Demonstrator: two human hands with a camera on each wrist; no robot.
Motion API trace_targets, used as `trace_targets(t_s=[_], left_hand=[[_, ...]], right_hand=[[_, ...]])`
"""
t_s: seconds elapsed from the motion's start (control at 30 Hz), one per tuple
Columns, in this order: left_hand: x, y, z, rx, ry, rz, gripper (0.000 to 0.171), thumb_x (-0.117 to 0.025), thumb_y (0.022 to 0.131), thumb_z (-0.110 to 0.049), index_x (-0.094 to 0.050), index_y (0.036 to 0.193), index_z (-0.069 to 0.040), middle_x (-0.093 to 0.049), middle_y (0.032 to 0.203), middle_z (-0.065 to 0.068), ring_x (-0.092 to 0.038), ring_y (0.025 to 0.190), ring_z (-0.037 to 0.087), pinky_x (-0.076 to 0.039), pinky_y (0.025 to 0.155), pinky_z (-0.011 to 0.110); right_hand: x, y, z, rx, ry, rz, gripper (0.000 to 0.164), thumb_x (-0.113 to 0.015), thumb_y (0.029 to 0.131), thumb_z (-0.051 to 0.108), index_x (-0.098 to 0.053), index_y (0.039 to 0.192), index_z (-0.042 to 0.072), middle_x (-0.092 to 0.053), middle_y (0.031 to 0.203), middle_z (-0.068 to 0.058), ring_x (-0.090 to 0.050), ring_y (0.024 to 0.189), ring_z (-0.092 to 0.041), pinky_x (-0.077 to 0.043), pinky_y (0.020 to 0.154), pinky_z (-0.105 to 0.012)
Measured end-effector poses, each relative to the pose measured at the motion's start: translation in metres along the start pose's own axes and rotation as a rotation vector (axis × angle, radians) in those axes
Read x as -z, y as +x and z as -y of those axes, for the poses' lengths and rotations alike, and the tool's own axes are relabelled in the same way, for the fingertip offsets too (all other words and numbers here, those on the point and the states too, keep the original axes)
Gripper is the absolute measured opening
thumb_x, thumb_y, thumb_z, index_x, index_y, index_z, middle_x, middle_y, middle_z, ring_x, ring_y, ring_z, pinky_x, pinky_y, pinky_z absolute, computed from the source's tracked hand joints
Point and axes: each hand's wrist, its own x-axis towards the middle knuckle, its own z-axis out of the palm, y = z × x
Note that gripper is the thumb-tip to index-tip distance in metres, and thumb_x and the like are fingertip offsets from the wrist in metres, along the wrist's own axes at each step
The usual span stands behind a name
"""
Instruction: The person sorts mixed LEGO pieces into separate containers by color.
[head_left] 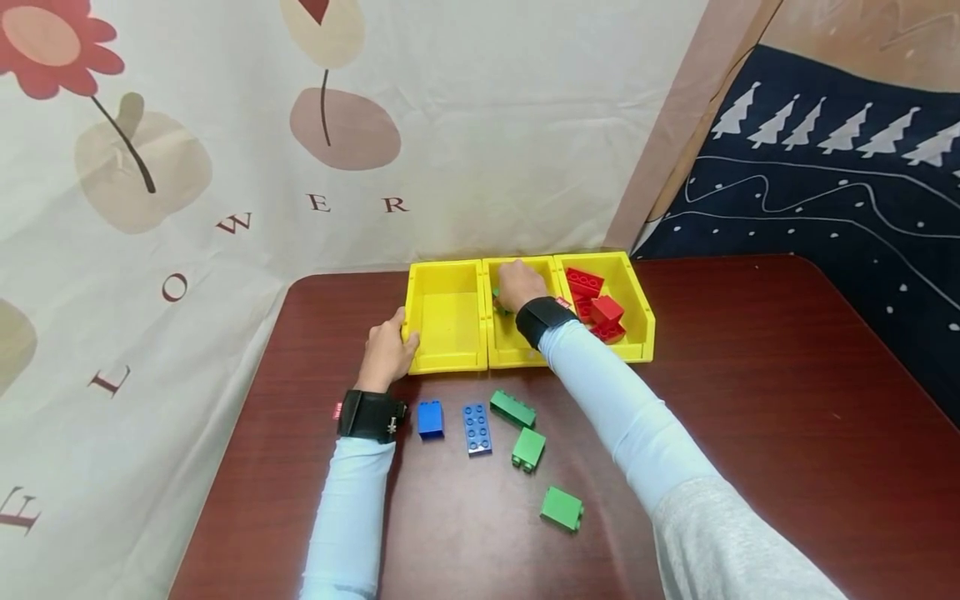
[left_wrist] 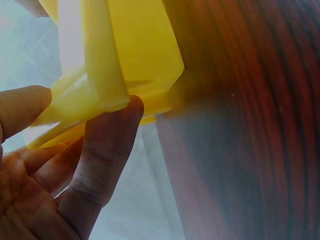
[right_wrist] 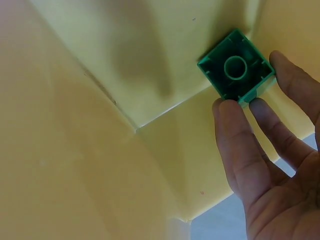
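My left hand [head_left: 386, 354] grips the outer wall of the left yellow bin [head_left: 411, 357], its thumb on one side and fingers on the other. In the left wrist view, the fingers [left_wrist: 102, 165] press under the yellow rim. My right hand [head_left: 521, 287] reaches into the middle yellow bin [head_left: 517, 350]. There it holds a small square green brick [right_wrist: 235, 67] at its fingertips, the hollow underside showing in the right wrist view. Most of that brick hides behind the hand in the head view.
Several red bricks [head_left: 606, 312] lie in the right yellow bin [head_left: 637, 333]. On the brown table [head_left: 750, 417], in front of the bins, lie two blue bricks [head_left: 431, 419] and three green bricks [head_left: 528, 450]. A printed cloth [head_left: 480, 100] hangs behind.
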Motion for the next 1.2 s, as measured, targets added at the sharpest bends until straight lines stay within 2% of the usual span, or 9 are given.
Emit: trace_targets(t_s=[0.23, 0.43, 0.53, 0.6, 0.7, 0.9, 1.0, 1.2], left_hand=[[-0.002, 0.001, -0.002, -0.005, 0.003, 0.007, 0.061, -0.049, 0.102, -0.021, -0.023, 0.156, -0.007, -0.048, 0.140, 0.024, -0.056, 0.103, 0.036, -0.050, 0.092, 0.044], [-0.002, 0.001, -0.002, 0.002, 0.002, 0.006, 0.061, -0.050, 0.102, -0.021, -0.024, 0.156, -0.007, -0.049, 0.139, 0.024, -0.056, 0.103, 0.036, -0.051, 0.093, 0.043], [-0.001, 0.000, 0.000, 0.000, 0.007, 0.011, 0.061, -0.049, 0.102, -0.020, -0.023, 0.156, -0.006, -0.048, 0.141, 0.024, -0.056, 0.103, 0.036, -0.051, 0.092, 0.043], [-0.001, 0.000, 0.001, 0.001, 0.007, 0.014, 0.062, -0.048, 0.102, -0.021, -0.022, 0.156, -0.006, -0.047, 0.143, 0.025, -0.056, 0.102, 0.036, -0.051, 0.091, 0.042], [0.000, 0.001, 0.002, -0.001, 0.013, 0.012, 0.062, -0.048, 0.102, -0.022, -0.022, 0.156, -0.006, -0.045, 0.145, 0.025, -0.056, 0.103, 0.036, -0.050, 0.091, 0.043], [0.001, 0.003, 0.002, -0.007, 0.022, 0.005, 0.061, -0.048, 0.102, -0.020, -0.022, 0.156, -0.005, -0.044, 0.146, 0.025, -0.054, 0.107, 0.037, -0.048, 0.096, 0.046], [0.001, 0.002, 0.002, -0.011, 0.021, 0.007, 0.062, -0.048, 0.102, -0.020, -0.022, 0.156, -0.005, -0.044, 0.146, 0.025, -0.053, 0.108, 0.037, -0.048, 0.097, 0.047], [0.001, 0.000, 0.000, -0.019, 0.016, -0.002, 0.061, -0.047, 0.102, -0.019, -0.022, 0.156, -0.005, -0.047, 0.142, 0.026, -0.055, 0.104, 0.036, -0.049, 0.091, 0.044]], right_hand=[[0.005, -0.006, -0.002, -0.010, -0.021, -0.018, 0.014, -0.064, 0.092, 0.014, -0.067, 0.083, 0.002, -0.054, 0.080, -0.010, -0.052, 0.066, -0.022, -0.043, 0.056, -0.032], [0.028, -0.019, 0.002, 0.003, 0.027, -0.104, 0.021, -0.053, 0.096, 0.012, -0.060, 0.078, 0.003, -0.041, 0.073, -0.006, -0.044, 0.061, -0.021, -0.035, 0.050, -0.030], [0.043, -0.034, 0.002, 0.016, 0.096, -0.126, 0.020, -0.055, 0.097, 0.017, -0.065, 0.085, 0.004, -0.051, 0.079, -0.007, -0.048, 0.065, -0.022, -0.037, 0.052, -0.029], [0.051, -0.046, 0.002, 0.044, 0.130, -0.150, 0.018, -0.059, 0.096, 0.022, -0.068, 0.098, 0.006, -0.062, 0.092, -0.009, -0.055, 0.072, -0.024, -0.044, 0.056, -0.030], [0.057, -0.067, 0.000, 0.090, 0.176, -0.175, 0.024, -0.063, 0.095, 0.025, -0.069, 0.111, 0.007, -0.068, 0.108, -0.010, -0.060, 0.082, -0.026, -0.053, 0.065, -0.034], [0.045, -0.112, -0.004, 0.218, 0.211, -0.214, 0.030, -0.072, 0.089, 0.027, -0.071, 0.109, 0.004, -0.069, 0.103, -0.013, -0.061, 0.089, -0.026, -0.056, 0.079, -0.036], [0.032, -0.131, -0.005, 0.270, 0.221, -0.235, 0.028, -0.076, 0.086, 0.024, -0.072, 0.105, 0.004, -0.070, 0.098, -0.012, -0.063, 0.087, -0.024, -0.056, 0.077, -0.035], [0.006, -0.158, -0.007, 0.368, 0.198, -0.271, 0.027, -0.080, 0.081, 0.022, -0.073, 0.100, 0.003, -0.069, 0.092, -0.011, -0.065, 0.081, -0.022, -0.057, 0.071, -0.033]])
